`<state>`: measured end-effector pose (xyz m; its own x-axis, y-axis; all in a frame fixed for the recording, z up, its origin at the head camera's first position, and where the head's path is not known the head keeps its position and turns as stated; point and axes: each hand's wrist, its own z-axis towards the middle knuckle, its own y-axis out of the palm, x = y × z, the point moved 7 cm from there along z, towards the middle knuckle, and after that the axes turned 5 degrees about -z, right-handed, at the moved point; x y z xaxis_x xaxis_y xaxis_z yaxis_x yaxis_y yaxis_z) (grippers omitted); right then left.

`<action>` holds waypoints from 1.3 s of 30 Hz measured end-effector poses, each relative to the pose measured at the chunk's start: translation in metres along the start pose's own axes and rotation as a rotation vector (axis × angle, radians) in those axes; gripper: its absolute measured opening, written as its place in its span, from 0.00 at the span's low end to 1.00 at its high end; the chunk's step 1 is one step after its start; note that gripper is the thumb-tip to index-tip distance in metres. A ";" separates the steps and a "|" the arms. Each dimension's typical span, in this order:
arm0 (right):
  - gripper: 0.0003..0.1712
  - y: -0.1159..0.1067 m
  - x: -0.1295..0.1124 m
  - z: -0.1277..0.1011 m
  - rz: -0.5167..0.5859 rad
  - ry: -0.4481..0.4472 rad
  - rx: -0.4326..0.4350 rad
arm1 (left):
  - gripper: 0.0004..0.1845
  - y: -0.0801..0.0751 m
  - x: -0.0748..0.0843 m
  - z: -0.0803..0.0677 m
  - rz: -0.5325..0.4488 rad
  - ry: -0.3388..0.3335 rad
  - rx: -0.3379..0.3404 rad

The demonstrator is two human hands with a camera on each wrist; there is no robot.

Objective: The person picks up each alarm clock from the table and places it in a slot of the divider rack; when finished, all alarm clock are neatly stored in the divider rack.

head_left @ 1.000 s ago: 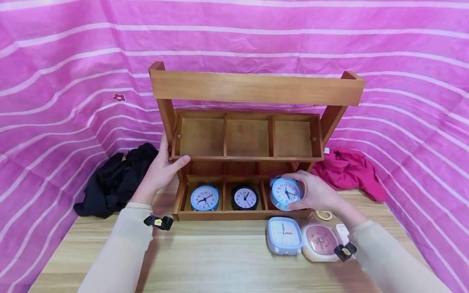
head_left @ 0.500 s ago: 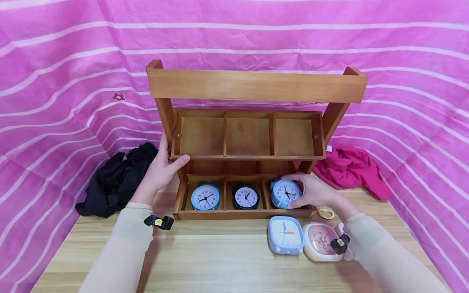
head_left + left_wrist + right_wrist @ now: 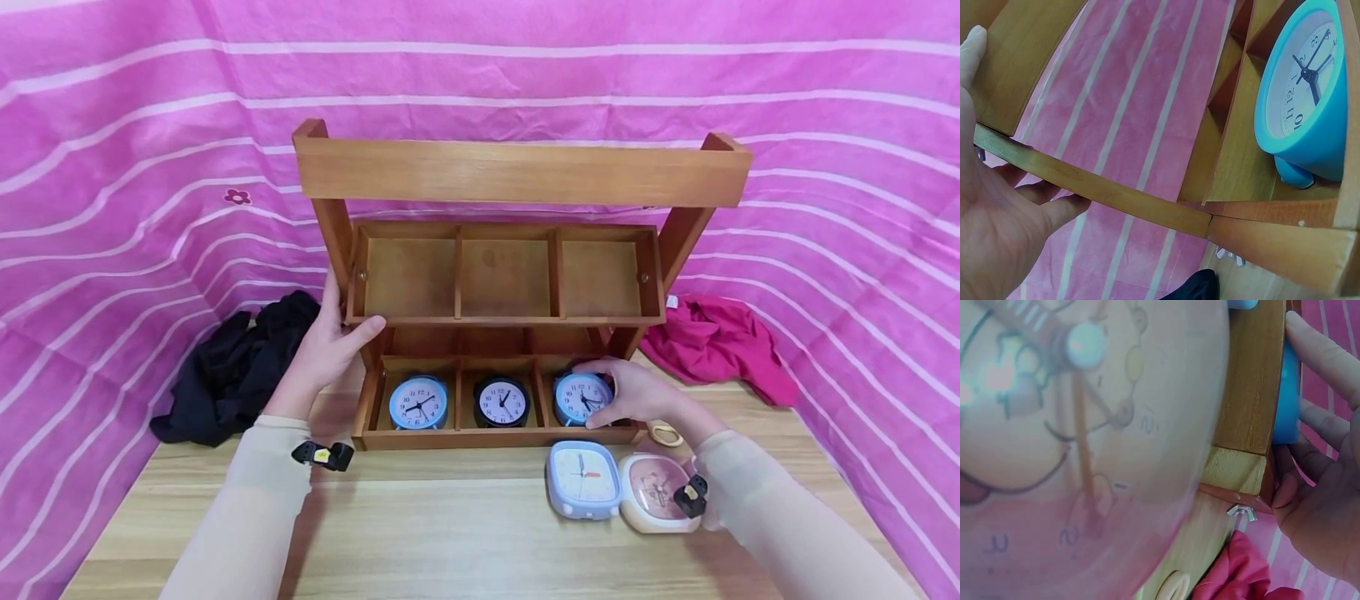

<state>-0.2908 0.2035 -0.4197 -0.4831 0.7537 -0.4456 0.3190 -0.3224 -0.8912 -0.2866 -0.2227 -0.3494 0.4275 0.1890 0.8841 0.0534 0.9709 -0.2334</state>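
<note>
While I watch from the head camera, my right hand (image 3: 637, 392) is curled around a blue clock (image 3: 581, 398) that sits in the right-hand compartment of the lower tray of the wooden rack (image 3: 517, 171), thumb under the dial and fingers over the top. That compartment is tight: the tray's front lip (image 3: 495, 437) runs just below the clock at 6 o'clock, a wooden divider stands at its 9 o'clock, and the upper tray (image 3: 506, 279) overhangs at 12 o'clock. From the right wrist camera I see the fingers (image 3: 1319, 347) lying against the blue rim behind the tray's end wall.

My left hand (image 3: 326, 350) clamps the rack's left upright, thumb pressed on the front edge of the upper tray, fingers wrapped behind the post; the left wrist camera shows the palm (image 3: 997, 225) against the wooden rail.

Another blue clock (image 3: 417, 402) fills the left compartment and a black clock (image 3: 501, 402) the middle one. All three upper compartments are open room. On the table (image 3: 450, 533), at 6 o'clock from the held clock, lie a square pale-blue clock (image 3: 583, 481) and, touching it at its 3 o'clock, a pink clock (image 3: 654, 492). My right forearm passes just beside the pink one. Broad bare tabletop lies in front of the rack toward me. A black cloth (image 3: 232, 371) sits at the rack's 9 o'clock, a red cloth (image 3: 716, 346) at its 3 o'clock.
</note>
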 end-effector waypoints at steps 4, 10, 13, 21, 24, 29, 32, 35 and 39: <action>0.46 0.002 0.000 0.000 0.020 0.007 -0.040 | 0.55 0.000 -0.001 0.000 0.005 -0.004 0.003; 0.46 0.005 0.000 -0.002 0.040 0.038 -0.065 | 0.55 0.001 -0.002 0.000 0.012 -0.008 0.004; 0.46 0.003 -0.003 -0.006 0.015 0.030 -0.030 | 0.55 0.002 -0.002 0.000 0.002 -0.005 0.000; 0.43 -0.011 -0.035 -0.030 0.001 -0.032 0.100 | 0.55 0.001 -0.001 0.001 0.016 -0.006 -0.005; 0.42 -0.010 -0.053 -0.044 0.000 -0.070 0.084 | 0.55 0.001 -0.001 0.000 0.023 -0.011 -0.005; 0.42 0.003 -0.079 -0.068 -0.053 -0.129 0.053 | 0.56 0.000 -0.002 -0.002 0.025 -0.016 -0.014; 0.42 0.012 -0.083 -0.076 -0.118 -0.113 0.041 | 0.56 0.000 -0.001 -0.001 0.016 -0.010 -0.012; 0.40 0.020 -0.082 -0.080 -0.154 -0.082 0.021 | 0.56 0.001 0.000 0.000 0.009 -0.004 -0.012; 0.35 0.027 -0.080 -0.081 -0.147 -0.052 0.002 | 0.55 -0.001 0.001 0.000 0.028 -0.007 -0.016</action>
<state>-0.1777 0.1809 -0.4019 -0.5664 0.7621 -0.3138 0.2396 -0.2120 -0.9474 -0.2860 -0.2236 -0.3478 0.4229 0.2167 0.8799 0.0559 0.9629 -0.2641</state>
